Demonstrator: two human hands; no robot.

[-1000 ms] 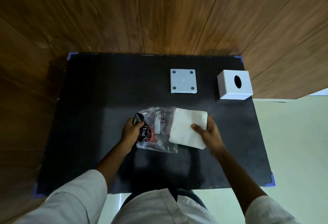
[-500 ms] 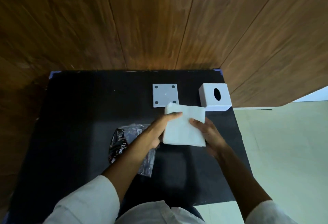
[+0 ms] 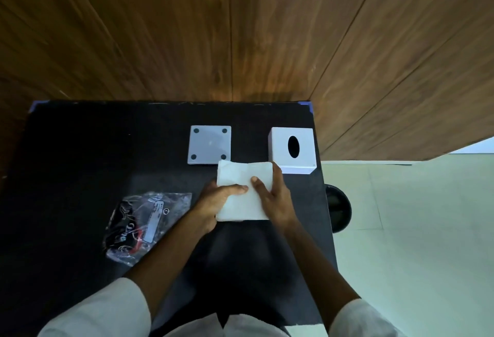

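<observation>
A white stack of tissues [image 3: 242, 176] is held above the middle of the black table [image 3: 80, 149] between both hands. My left hand [image 3: 213, 203] grips its left side with the thumb on top. My right hand [image 3: 275, 197] grips its right side, thumb on top and fingers around the far edge. Behind it stands a white tissue box cover [image 3: 292, 149] with an oval slot. A flat grey square base plate [image 3: 209, 144] with four round pads lies to its left.
A crumpled clear plastic wrapper [image 3: 144, 224] with black and red print lies on the table to the left. A dark round bin [image 3: 338, 209] stands on the pale floor beside the table's right edge. Wooden wall panels rise behind the table.
My left hand let go of the plastic wrapper and came over to the tissue stack. Both hands now hold the stack, lifted toward the box cover. The wrapper stays on the left.
</observation>
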